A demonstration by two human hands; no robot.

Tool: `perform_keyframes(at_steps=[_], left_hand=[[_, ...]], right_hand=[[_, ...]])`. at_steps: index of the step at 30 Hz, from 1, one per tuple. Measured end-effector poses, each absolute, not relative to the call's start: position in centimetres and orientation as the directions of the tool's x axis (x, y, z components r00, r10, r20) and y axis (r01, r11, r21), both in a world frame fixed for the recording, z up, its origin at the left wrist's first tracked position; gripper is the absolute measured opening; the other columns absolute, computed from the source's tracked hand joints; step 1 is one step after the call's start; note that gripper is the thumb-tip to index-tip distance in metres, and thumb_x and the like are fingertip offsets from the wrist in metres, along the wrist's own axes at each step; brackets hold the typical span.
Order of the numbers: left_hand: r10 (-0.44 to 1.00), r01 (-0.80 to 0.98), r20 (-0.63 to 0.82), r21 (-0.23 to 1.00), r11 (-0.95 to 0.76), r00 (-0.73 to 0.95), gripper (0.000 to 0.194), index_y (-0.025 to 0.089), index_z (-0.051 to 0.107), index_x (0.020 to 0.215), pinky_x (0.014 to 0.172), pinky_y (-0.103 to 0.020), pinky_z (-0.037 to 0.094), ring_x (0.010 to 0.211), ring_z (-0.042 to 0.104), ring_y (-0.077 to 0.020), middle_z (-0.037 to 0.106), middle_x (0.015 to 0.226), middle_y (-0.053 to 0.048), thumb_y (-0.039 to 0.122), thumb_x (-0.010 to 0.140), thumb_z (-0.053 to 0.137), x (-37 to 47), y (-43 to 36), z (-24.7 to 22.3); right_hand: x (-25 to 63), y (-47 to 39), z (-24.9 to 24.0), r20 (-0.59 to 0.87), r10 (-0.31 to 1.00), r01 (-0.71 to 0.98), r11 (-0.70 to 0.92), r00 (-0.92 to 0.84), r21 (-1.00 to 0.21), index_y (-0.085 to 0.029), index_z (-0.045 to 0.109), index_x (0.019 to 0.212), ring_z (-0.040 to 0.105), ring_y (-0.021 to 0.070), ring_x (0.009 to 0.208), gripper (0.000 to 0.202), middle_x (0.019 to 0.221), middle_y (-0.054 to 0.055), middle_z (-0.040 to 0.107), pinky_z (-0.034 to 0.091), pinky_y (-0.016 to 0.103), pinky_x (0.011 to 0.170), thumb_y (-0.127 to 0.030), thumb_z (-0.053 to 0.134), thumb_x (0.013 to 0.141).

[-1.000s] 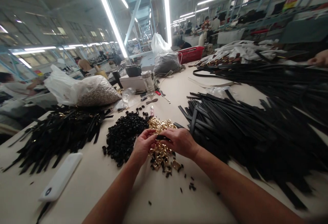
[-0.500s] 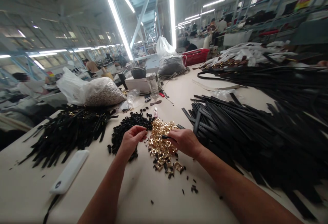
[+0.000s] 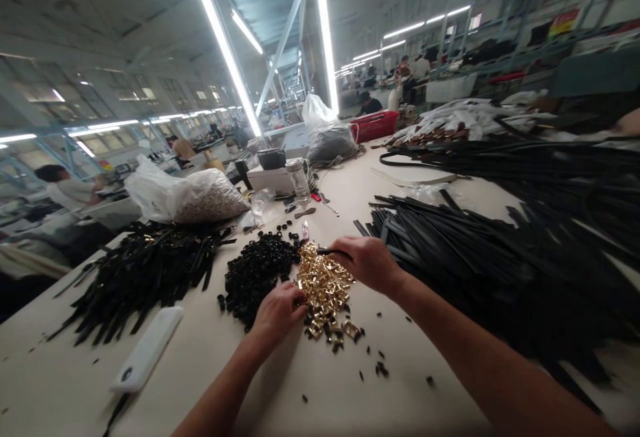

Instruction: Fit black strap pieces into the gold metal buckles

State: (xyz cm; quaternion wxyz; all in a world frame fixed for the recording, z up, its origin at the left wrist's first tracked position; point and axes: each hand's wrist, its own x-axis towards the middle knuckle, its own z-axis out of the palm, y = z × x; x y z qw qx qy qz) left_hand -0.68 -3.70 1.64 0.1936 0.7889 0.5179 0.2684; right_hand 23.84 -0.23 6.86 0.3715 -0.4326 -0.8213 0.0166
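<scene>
Gold buckles [image 3: 325, 284] lie heaped on the pale table [image 3: 270, 404]. My left hand [image 3: 281, 307] is at the left edge of this heap, fingers pinched together; whatever is between the fingertips is too small to make out. Over the heap's upper right side, my right hand [image 3: 367, 260] is closed on a black strap [image 3: 327, 251], whose end sticks out to the left. Small black loops [image 3: 260, 264] form a pile beside the buckles, just above my left hand.
Long black straps [image 3: 450, 250] cover the right side. Black straps with gold parts [image 3: 150, 270] lie left, near a white power bank [image 3: 150, 350]. Behind are a bag of small pieces [image 3: 210, 197], a glass jar [image 3: 299, 180] and a red basket [image 3: 375, 126]. Another person [image 3: 65, 187] sits far left.
My left hand has moved down and right from above the black loops to the buckle heap's edge. My right hand has shifted slightly up with the strap. The view has tilted a little.
</scene>
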Motion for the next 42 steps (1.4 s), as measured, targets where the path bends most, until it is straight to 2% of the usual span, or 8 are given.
perform_keyframes(at_steps=[8, 13, 16, 19, 21, 27, 38, 42], left_hand=[[0.937, 0.78, 0.17, 0.521, -0.348, 0.304, 0.014, 0.025, 0.068, 0.064, 0.063, -0.028, 0.039, 0.065, 0.056, -0.0193, 0.061, 0.071, -0.001, 0.031, 0.077, 0.063, -0.7, -2.4, 1.1], [0.953, 0.714, 0.113, 0.639, -0.286, 0.28, 0.018, 0.024, 0.072, 0.068, 0.064, -0.028, 0.042, 0.067, 0.059, -0.0202, 0.066, 0.07, -0.001, 0.038, 0.077, 0.067, -0.7, -1.1, 2.2], [0.971, 0.573, 0.11, 0.791, -0.215, 0.213, 0.021, 0.02, 0.072, 0.074, 0.061, -0.025, 0.042, 0.065, 0.058, -0.0178, 0.066, 0.07, -0.002, 0.041, 0.074, 0.072, 0.1, -0.4, 3.0], [0.991, 0.276, 0.027, 0.959, -0.062, 0.128, 0.03, 0.016, 0.069, 0.076, 0.055, -0.022, 0.042, 0.058, 0.055, -0.0139, 0.064, 0.067, -0.001, 0.043, 0.067, 0.079, 1.1, 0.2, 2.7], [0.992, 0.081, -0.064, 0.995, 0.056, 0.107, 0.035, 0.015, 0.066, 0.075, 0.052, -0.02, 0.042, 0.054, 0.054, -0.0111, 0.061, 0.064, 0.0, 0.042, 0.062, 0.083, 1.5, 0.5, 1.9], [0.962, -0.28, -0.241, 0.922, 0.267, 0.126, 0.039, 0.014, 0.063, 0.079, 0.052, -0.016, 0.047, 0.056, 0.058, -0.0082, 0.061, 0.068, 0.002, 0.036, 0.059, 0.088, 1.7, 0.3, 0.0], [0.956, -0.403, -0.275, 0.868, 0.292, 0.1, 0.028, 0.013, 0.063, 0.079, 0.05, -0.017, 0.054, 0.067, 0.067, -0.0132, 0.069, 0.087, -0.006, 0.026, 0.065, 0.084, 2.2, 0.4, 0.4], [0.94, -0.49, -0.325, 0.806, 0.333, 0.104, 0.017, 0.014, 0.06, 0.079, 0.045, -0.012, 0.049, 0.06, 0.065, -0.0093, 0.066, 0.078, -0.001, 0.022, 0.075, 0.074, 2.3, 0.2, 0.7]], right_hand=[[25.0, 0.3, 6.7, 0.508, 0.826, 0.736, 0.498, -0.243, -0.459, -0.024, 0.07, 0.089, 0.063, 0.0125, 0.077, 0.01, 0.084, -0.001, 0.071, 0.036, 0.021, 0.063, -0.032, 0.064, 0.089], [24.2, 0.6, 3.5, 0.51, 0.839, 0.682, 0.485, -0.189, -0.547, -0.023, 0.069, 0.09, 0.065, 0.0128, 0.077, 0.007, 0.085, -0.001, 0.071, 0.04, 0.021, 0.066, -0.027, 0.063, 0.089], [23.6, 0.4, 1.9, 0.555, 0.797, 0.667, 0.549, -0.238, -0.504, -0.023, 0.068, 0.093, 0.065, 0.0137, 0.078, 0.008, 0.088, 0.0, 0.071, 0.039, 0.022, 0.066, -0.028, 0.063, 0.089], [23.3, 0.0, 1.1, 0.574, 0.755, 0.658, 0.612, -0.319, -0.439, -0.022, 0.066, 0.089, 0.064, 0.0135, 0.075, 0.009, 0.085, 0.0, 0.07, 0.037, 0.022, 0.064, -0.031, 0.063, 0.089], [23.2, -0.1, 0.9, 0.577, 0.745, 0.655, 0.624, -0.334, -0.426, -0.022, 0.064, 0.088, 0.063, 0.0131, 0.073, 0.009, 0.083, -0.001, 0.069, 0.036, 0.022, 0.063, -0.03, 0.062, 0.09], [23.0, -0.2, 0.7, 0.544, 0.754, 0.667, 0.622, -0.368, -0.411, -0.02, 0.064, 0.086, 0.063, 0.0144, 0.073, 0.011, 0.081, 0.0, 0.067, 0.034, 0.023, 0.06, -0.03, 0.062, 0.09], [22.7, -0.4, 0.7, 0.54, 0.753, 0.671, 0.623, -0.377, -0.402, -0.02, 0.065, 0.084, 0.061, 0.0138, 0.07, 0.009, 0.077, 0.0, 0.067, 0.035, 0.023, 0.06, -0.028, 0.063, 0.088], [22.7, -0.3, 0.5, 0.553, 0.751, 0.657, 0.625, -0.361, -0.42, -0.02, 0.064, 0.086, 0.062, 0.0143, 0.071, 0.009, 0.079, 0.0, 0.067, 0.035, 0.023, 0.06, -0.029, 0.064, 0.088]])
